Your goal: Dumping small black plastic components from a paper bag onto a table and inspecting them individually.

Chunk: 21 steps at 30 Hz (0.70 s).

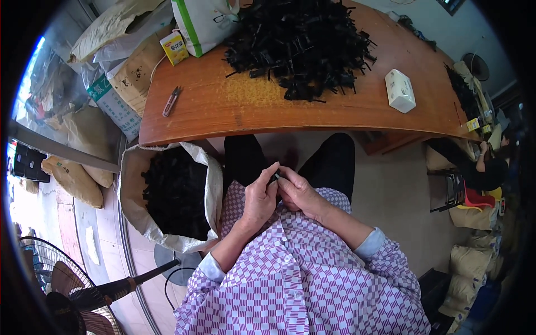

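Observation:
Close together above my lap, my left hand (259,195) and my right hand (300,194) pinch a small black part (274,178) between their fingertips. Most of that part is hidden by the fingers. Beyond them, on the wooden table (212,120), lies a big heap of black plastic parts (296,44) with thin stems sticking out. To the left of my knees an open white woven sack (131,184) holds many black pieces (174,192). A pair of thread snips (172,101) rests on the table's left side, out of reach of both hands as they are now.
A white tissue pack (400,91) lies on the table's right; a yellow box (175,48) and a white-green bag (201,25) stand at its back left. A fan (67,285) is at lower left. Another person (486,167) sits at far right, near stacked sacks (466,273).

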Each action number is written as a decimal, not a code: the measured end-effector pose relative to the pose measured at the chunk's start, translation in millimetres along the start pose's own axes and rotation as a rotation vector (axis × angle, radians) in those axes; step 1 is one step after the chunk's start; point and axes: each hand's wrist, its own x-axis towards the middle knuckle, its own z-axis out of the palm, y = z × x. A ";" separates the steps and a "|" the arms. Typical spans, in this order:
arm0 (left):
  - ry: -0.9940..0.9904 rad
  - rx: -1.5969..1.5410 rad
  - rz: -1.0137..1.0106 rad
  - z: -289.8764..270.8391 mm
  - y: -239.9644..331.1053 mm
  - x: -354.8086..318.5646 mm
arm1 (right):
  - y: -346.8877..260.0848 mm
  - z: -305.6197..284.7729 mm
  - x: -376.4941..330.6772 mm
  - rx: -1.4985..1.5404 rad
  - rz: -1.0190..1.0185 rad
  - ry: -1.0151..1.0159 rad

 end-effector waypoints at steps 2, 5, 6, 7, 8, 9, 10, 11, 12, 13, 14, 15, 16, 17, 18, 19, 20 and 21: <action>-0.017 -0.011 -0.052 -5.2 0.1 -0.1 | -3.0 1.4 3.9 -0.083 0.035 0.016; 0.050 -0.197 -0.183 -33.4 0.9 4.0 | -14.5 -15.8 19.9 -0.325 -0.189 -0.036; 0.119 -0.068 -0.161 -49.6 17.5 10.6 | -13.1 -34.4 34.5 -0.512 -0.494 0.129; 0.229 -0.106 -0.122 -71.6 3.4 10.2 | -29.7 -46.7 44.9 -0.542 -0.570 0.185; 0.291 0.111 -0.074 -98.6 0.6 9.9 | -55.6 -47.6 49.3 -0.323 -0.484 0.227; 0.369 0.119 -0.137 -116.0 0.6 6.4 | -80.1 -46.3 55.4 -0.272 -0.394 0.331; 0.391 0.209 -0.175 -135.4 -2.1 1.1 | -100.1 -53.1 65.3 -0.172 -0.301 0.352; 0.377 0.457 -0.143 -147.8 -11.0 -2.6 | -111.8 -60.4 78.7 -0.139 -0.284 0.410; 0.332 0.648 -0.113 -160.4 -15.8 -6.1 | -118.8 -73.8 93.1 -0.122 -0.290 0.391; 0.292 0.841 -0.091 -169.1 -20.2 -11.3 | -125.8 -78.1 102.9 -0.118 -0.293 0.381; 0.296 0.846 -0.089 -170.7 -22.7 -14.6 | -132.1 -81.6 110.8 -0.110 -0.257 0.400; 0.249 0.920 -0.124 -171.7 -24.4 -17.1 | -136.9 -85.2 116.9 -0.103 -0.219 0.419; 0.200 0.990 -0.159 -172.6 -25.4 -17.8 | -140.2 -89.3 120.8 -0.061 -0.201 0.415; 0.201 0.988 -0.161 -169.9 -22.7 -15.5 | -140.7 -95.8 123.9 -0.064 -0.200 0.415; 0.220 0.953 -0.133 -164.7 -19.9 -11.3 | -141.1 -103.1 125.4 -0.035 -0.188 0.377; 0.237 0.915 -0.105 -158.2 -15.7 -5.5 | -140.6 -110.0 126.4 -0.008 -0.177 0.342; 0.255 0.904 -0.031 -153.8 -14.1 -1.2 | -140.5 -107.1 124.3 -0.022 -0.160 0.370; 0.256 0.898 -0.038 -147.2 -8.5 5.2 | -138.2 -105.8 121.0 -0.029 -0.154 0.372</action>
